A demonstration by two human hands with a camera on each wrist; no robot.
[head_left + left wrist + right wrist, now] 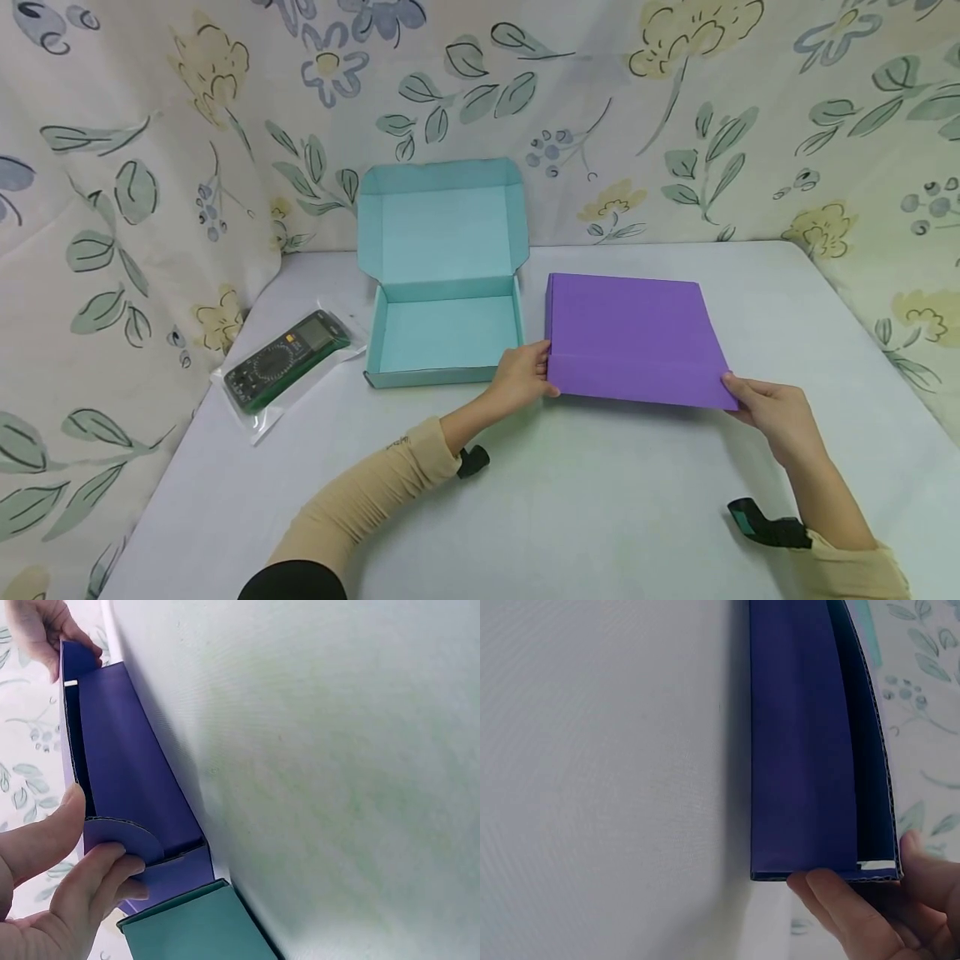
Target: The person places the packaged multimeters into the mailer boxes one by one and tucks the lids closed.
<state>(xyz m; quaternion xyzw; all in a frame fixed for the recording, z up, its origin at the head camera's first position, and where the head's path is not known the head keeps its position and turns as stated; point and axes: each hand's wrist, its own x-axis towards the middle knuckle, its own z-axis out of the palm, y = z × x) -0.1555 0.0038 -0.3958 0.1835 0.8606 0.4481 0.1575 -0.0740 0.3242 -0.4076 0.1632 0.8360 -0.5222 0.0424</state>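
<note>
"What were the hands holding?"

"A purple mailer box (pixel 626 337), stretched between them. The left hand (pixel 521 372) pinched its near left corner, thumb on the lid's edge, fingers against a rounded side flap (pixel 126 834). The right hand (pixel 776 412) grasped the near right corner, thumb on the lid, fingers against the side."

"Was the lid down?"

"Nearly. Between the two grips, a dark gap showed under its front edge."

"And what was around them?"

"Just beyond and left of the left grip stood a teal mailer box (pixel 450 333), lid raised. Farther left of that grip lay a digital multimeter (pixel 281 358) in a clear plastic bag (pixel 258 429)."

"Could you read anything?"

"The multimeter's dial markings were too small for me, and so was the dark lettering on the left sleeve (pixel 375 483)."
</note>
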